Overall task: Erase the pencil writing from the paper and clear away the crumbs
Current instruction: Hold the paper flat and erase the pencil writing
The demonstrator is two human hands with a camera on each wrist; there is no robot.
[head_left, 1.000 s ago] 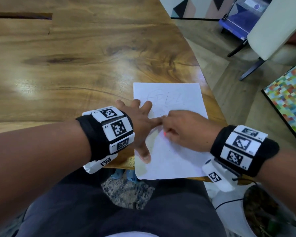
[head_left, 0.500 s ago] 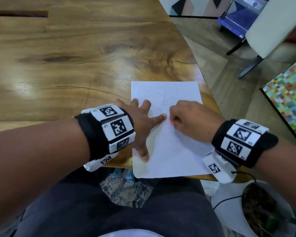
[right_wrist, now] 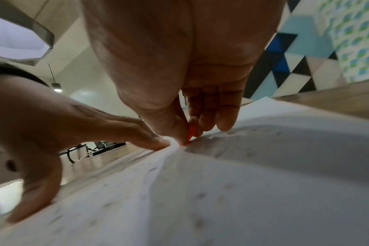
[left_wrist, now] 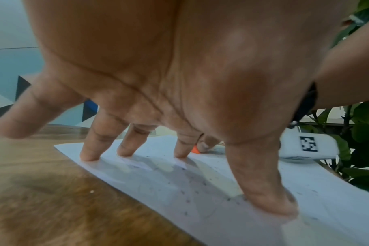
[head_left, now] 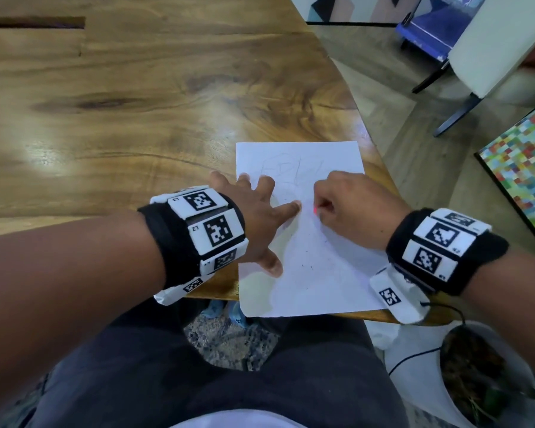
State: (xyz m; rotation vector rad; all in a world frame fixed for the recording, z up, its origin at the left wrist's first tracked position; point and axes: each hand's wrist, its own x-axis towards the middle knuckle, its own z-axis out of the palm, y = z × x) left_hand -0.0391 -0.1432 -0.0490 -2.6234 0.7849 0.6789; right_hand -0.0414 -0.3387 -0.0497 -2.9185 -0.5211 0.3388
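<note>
I see the paper [head_left: 306, 242] lying flat at the near right edge of the wooden surface [head_left: 136, 118], its bottom edge overhanging slightly. My left hand [head_left: 257, 220] is spread, fingers straight, fingertips [left_wrist: 89, 156] and thumb pressing the sheet's left side. My right hand [head_left: 352, 208] has its fingers curled, pinching a small orange eraser [right_wrist: 191, 133] whose tip touches the paper just beside the left index finger. Faint pencil writing [head_left: 288, 171] is visible near the top. Dark crumbs [left_wrist: 192, 183] are scattered over the lower half of the sheet.
</note>
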